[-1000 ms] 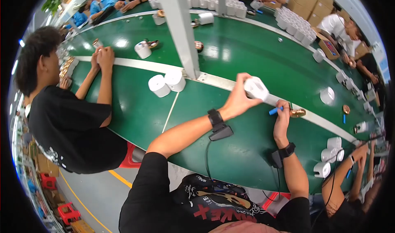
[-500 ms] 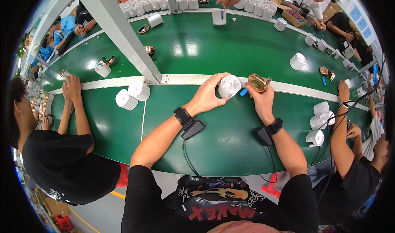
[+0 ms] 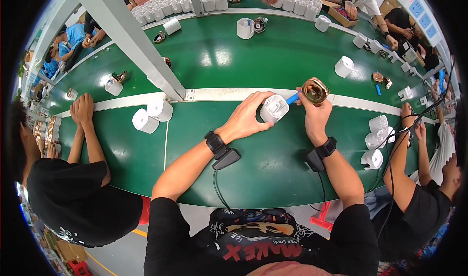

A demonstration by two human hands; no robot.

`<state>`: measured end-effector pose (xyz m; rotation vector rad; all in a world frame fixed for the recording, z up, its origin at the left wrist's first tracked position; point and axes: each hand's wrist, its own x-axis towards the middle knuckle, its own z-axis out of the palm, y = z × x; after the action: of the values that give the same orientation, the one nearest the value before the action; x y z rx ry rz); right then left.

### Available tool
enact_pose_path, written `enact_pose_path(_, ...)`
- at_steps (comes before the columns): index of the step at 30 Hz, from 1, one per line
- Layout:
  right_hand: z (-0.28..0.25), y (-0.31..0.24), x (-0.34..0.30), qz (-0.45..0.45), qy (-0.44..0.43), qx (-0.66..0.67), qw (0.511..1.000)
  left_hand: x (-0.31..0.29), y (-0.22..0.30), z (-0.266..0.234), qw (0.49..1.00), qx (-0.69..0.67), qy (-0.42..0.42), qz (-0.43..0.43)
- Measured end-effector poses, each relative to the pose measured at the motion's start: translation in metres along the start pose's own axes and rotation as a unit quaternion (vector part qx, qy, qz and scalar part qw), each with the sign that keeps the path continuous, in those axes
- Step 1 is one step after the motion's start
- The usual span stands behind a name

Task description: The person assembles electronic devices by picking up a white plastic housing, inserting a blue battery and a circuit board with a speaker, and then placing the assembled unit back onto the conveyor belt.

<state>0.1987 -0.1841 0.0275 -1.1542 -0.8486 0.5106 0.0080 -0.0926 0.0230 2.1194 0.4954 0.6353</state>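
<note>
At a green counter (image 3: 243,173), my left hand (image 3: 245,119) wraps a white housing (image 3: 274,110), thumb and fingers on opposite sides, a hold that seems chosen to leave its ribbed open end uncovered and facing up toward me. To its right, my right hand (image 3: 317,115) grips a round gold part (image 3: 315,91) and a blue cylinder (image 3: 292,99) together; pinching both at once probably keeps the smaller piece from swinging loose. The cylinder points left, its end at the housing's rim, though whether the two touch I cannot tell. Black wrist straps (image 3: 212,140) sit back from my fingers, likely so the grip stays free. A pair of white housings (image 3: 146,121) stands side by side to my left, by the pale rail (image 3: 229,95), and three more white housings (image 3: 372,159) cluster to my right, both groups apart from my hands, perhaps to leave elbow room.
</note>
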Motion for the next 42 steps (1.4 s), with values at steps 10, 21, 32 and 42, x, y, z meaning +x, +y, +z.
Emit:
enact_pose_path(10, -0.008, -0.006, 0.003, -0.022, -0.073, -0.062, 0.995, -0.001, 0.004, 0.001, 0.999, -0.026, -0.028, 0.006)
enact_pose_path(21, -0.003, -0.013, 0.0, -0.069, -0.105, -0.095, 0.988, -0.001, 0.004, 0.005, 0.999, -0.034, -0.026, 0.001)
enact_pose_path(32, -0.001, -0.013, -0.005, -0.095, -0.155, -0.221, 0.958, -0.001, 0.005, 0.006, 0.999, -0.021, -0.011, 0.022)
enact_pose_path(42, -0.01, 0.004, -0.008, 0.047, -0.178, -0.176, 0.967, -0.002, 0.003, 0.006, 0.999, -0.035, -0.002, 0.021)
